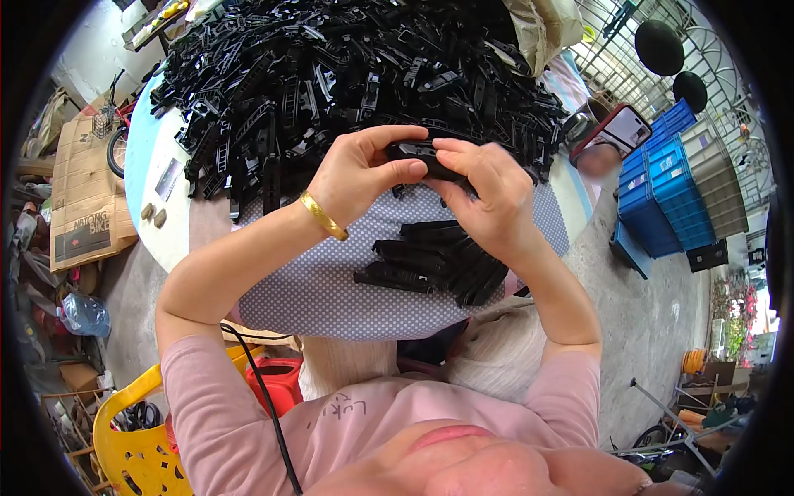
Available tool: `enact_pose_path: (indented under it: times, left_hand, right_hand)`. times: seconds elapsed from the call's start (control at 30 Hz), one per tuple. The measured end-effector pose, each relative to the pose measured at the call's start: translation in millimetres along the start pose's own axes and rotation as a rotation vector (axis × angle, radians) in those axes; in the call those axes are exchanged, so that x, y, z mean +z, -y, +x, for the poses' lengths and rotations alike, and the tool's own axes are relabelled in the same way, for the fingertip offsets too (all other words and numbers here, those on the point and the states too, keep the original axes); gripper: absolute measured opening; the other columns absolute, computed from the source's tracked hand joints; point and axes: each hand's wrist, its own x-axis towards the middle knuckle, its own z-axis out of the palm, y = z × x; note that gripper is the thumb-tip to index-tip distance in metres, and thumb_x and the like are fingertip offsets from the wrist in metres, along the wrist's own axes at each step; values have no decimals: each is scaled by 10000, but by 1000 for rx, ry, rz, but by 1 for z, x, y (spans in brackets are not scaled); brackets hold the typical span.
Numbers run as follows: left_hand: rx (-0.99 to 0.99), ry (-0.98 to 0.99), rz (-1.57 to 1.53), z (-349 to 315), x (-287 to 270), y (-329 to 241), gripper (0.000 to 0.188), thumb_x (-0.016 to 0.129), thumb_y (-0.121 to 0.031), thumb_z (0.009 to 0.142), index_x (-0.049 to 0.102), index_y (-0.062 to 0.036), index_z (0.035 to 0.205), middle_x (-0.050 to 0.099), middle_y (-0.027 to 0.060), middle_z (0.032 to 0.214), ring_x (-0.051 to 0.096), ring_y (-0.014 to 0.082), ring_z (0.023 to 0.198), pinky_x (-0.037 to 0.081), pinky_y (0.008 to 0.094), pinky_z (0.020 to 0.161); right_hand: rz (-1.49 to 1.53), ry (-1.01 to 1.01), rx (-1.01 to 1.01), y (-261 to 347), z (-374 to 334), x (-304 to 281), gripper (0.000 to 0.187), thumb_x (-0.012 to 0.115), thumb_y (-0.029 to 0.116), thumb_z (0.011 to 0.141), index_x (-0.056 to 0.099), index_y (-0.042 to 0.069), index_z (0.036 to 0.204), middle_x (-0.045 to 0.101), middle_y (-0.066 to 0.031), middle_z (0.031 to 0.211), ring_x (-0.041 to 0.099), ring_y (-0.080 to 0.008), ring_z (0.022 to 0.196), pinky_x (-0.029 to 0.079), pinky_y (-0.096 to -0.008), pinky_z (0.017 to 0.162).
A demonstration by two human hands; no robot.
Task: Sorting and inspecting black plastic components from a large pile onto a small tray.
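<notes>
Between my two hands, raised over the near part of the table, is a black plastic part (438, 159). My left hand (364, 165) pinches its left end between thumb and fingers, with a gold bracelet (323, 215) on the wrist. My right hand (490, 192) grips the part's right side, its thumb below and fingers on top. The exact kind of part is hard to make out, as the fingers cover much of it. Below my hands, several long black plastic parts (430, 263) lie grouped on the dotted grey cloth (306, 285). A large heap of similar black parts (331, 91) covers the far side.
A phone (612, 132) in a red case stands at the table's right edge. Blue crates (662, 178) are stacked beyond it. A yellow chair (141, 450) and a red stool (277, 384) are low on the left. A cardboard sheet (87, 194) leans at the far left.
</notes>
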Motion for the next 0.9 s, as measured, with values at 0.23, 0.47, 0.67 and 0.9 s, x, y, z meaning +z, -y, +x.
enact_pose_path:
  times: [0.23, 0.47, 0.67, 0.9]
  left_hand:
    - [188, 41, 359, 3, -2, -4, 377, 688, -40, 766, 591, -1, 1129, 666, 97, 841, 621, 100, 732, 506, 214, 689]
    - [444, 66, 600, 1, -1, -10, 315, 701, -39, 737, 616, -12, 1039, 661, 134, 845, 655, 172, 733, 527, 263, 676]
    - [507, 72, 592, -1, 0, -7, 355, 745, -130, 712, 621, -18, 1026, 665, 123, 841, 654, 185, 718, 528, 288, 662]
    - [491, 188, 973, 17, -16, -8, 358, 728, -268, 708, 636, -49, 976, 626, 93, 897, 537, 258, 846, 460, 341, 773]
  right_hand:
    - [281, 211, 399, -6, 0, -18, 473, 773, 145, 669, 584, 1, 1078, 634, -118, 998, 612, -206, 892, 473, -301, 800]
    - [77, 186, 263, -1, -2, -21, 402, 782, 154, 672, 631, 15, 1018, 652, -115, 915, 622, -209, 848, 480, -287, 753]
    - [191, 231, 354, 1, -7, -26, 321, 766, 120, 674, 650, 6, 952, 661, -103, 853, 621, -204, 767, 480, -283, 686]
    - [193, 635, 331, -8, -22, -33, 347, 682, 231, 758, 618, -10, 1000, 623, -148, 904, 588, -285, 834, 460, -336, 736]
